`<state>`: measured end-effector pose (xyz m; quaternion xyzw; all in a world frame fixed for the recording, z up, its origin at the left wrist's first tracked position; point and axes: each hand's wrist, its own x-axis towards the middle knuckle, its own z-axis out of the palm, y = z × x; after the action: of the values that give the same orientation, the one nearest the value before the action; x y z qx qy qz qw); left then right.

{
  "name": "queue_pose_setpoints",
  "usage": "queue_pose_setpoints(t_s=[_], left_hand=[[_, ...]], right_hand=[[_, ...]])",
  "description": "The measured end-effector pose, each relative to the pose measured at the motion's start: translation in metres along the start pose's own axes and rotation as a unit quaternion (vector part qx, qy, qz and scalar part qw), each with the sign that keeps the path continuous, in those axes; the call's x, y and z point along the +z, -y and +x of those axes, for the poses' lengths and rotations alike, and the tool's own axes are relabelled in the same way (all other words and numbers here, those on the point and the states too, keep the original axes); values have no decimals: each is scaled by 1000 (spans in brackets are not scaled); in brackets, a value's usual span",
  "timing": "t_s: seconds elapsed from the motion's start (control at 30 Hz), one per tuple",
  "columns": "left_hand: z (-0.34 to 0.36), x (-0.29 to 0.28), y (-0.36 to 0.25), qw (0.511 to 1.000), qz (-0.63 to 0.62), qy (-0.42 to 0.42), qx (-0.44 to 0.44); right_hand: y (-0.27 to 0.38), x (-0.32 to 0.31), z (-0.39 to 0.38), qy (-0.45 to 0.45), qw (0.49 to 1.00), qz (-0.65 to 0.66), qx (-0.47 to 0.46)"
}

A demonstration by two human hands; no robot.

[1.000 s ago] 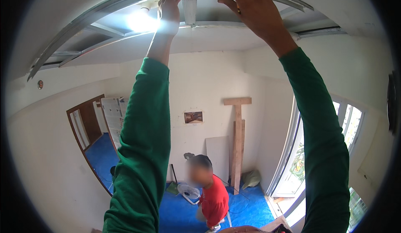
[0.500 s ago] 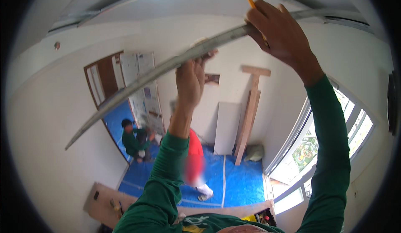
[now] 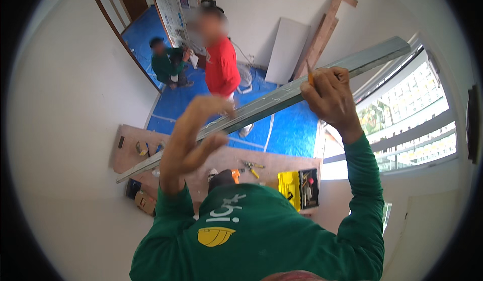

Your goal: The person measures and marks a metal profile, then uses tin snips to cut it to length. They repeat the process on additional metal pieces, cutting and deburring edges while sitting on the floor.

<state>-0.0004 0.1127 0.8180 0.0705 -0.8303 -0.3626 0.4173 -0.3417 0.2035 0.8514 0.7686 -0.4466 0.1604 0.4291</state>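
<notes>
A long grey metal channel [image 3: 266,99] slopes across my view from lower left to upper right. My right hand [image 3: 327,97] is closed on it, with a yellow pencil [image 3: 310,74] also between the fingers, its tip upward. My left hand [image 3: 193,135] is blurred beside the channel, fingers curved and apart, thumb separated from the others; I cannot tell whether it touches the metal.
Below are a plywood platform [image 3: 128,145] with tools, an orange drill [image 3: 235,174] and a yellow-black toolbox [image 3: 289,185]. A person in red [image 3: 221,64] stands on blue sheeting [image 3: 246,142]; another crouches [image 3: 163,64] by the doorway. Boards [image 3: 287,47] lean against the wall; a bright window stands at right.
My arms have come down from the ceiling frame with the metal channel. My view has tilted downward. My left hand has opened from its grip on the channel.
</notes>
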Motion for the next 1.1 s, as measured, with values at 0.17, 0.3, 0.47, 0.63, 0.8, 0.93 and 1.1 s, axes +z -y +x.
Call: queue_pose_setpoints(t_s=[0.17,0.3,0.47,0.63,0.8,0.93,1.1], left_hand=[[-25,12,94,947,-26,214,-237],[-74,17,129,892,-169,235,-348],[-114,12,174,886,-113,262,-365],[-142,11,222,827,-230,303,-414],[-162,29,244,836,-203,305,-409],[-174,45,259,870,-165,305,-349],[-203,66,287,833,-202,343,-384]], right_hand=[[64,24,-11,55,998,39,17],[99,48,-8,157,983,77,55],[139,84,-14,181,976,94,74],[175,113,-30,238,951,145,131],[200,137,-57,261,920,203,211],[219,152,-78,262,891,243,281],[245,165,-103,378,838,241,311]])
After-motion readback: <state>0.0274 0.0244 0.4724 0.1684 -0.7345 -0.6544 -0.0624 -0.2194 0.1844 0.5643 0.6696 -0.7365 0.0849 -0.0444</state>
